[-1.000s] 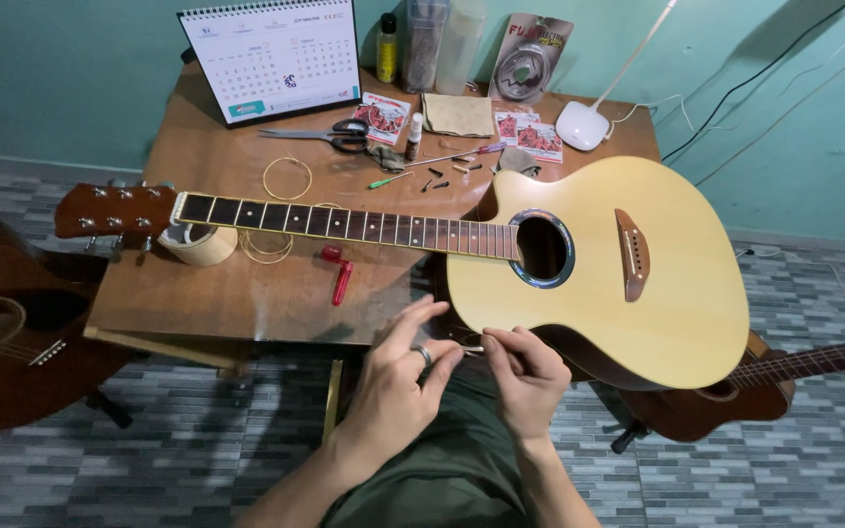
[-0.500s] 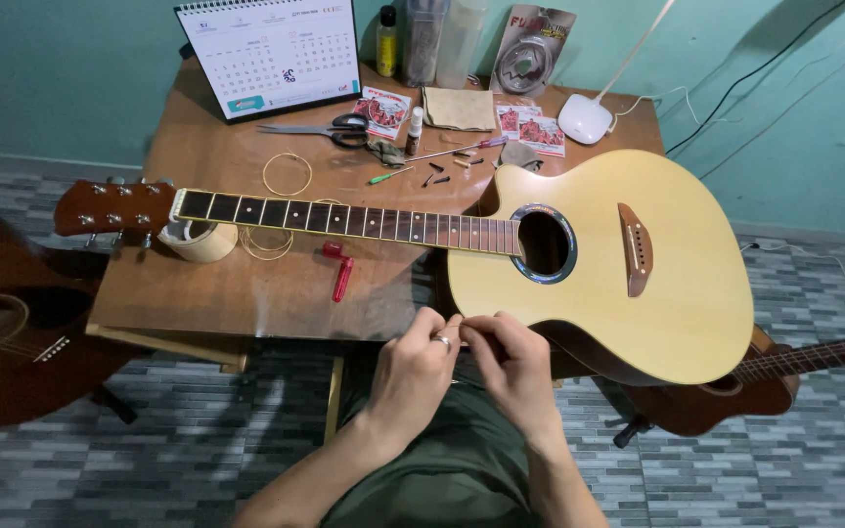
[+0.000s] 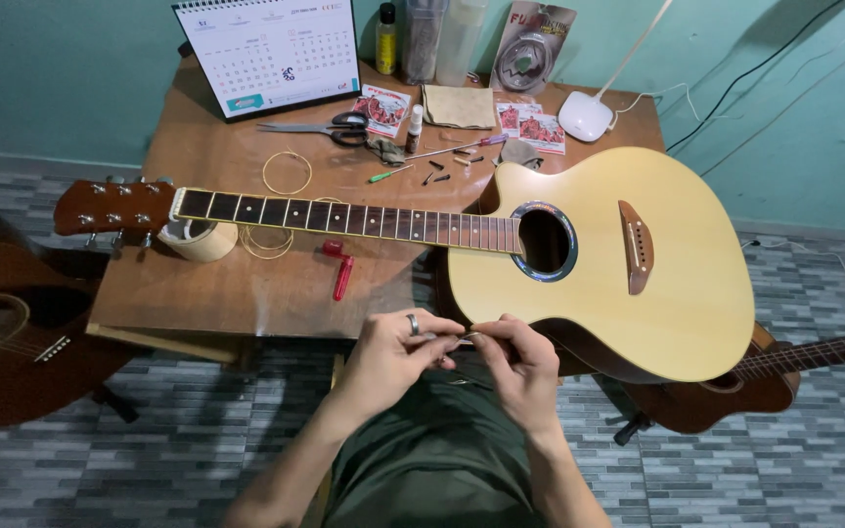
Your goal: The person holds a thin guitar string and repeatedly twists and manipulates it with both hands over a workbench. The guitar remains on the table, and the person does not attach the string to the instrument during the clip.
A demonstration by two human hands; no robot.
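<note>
While pinching: two hands [image 3: 457, 357] (three guitars [image 3: 599, 254])

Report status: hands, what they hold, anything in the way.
Left hand and right hand together, fingers pinching a thin wire. Stringless guitar on table just ahead. Nothing blocking.

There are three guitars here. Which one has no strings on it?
The pale, natural-wood guitar lying across the table. Its fretboard and soundhole look bare, while the dark guitar on the left and the one on the right show strings.
</note>
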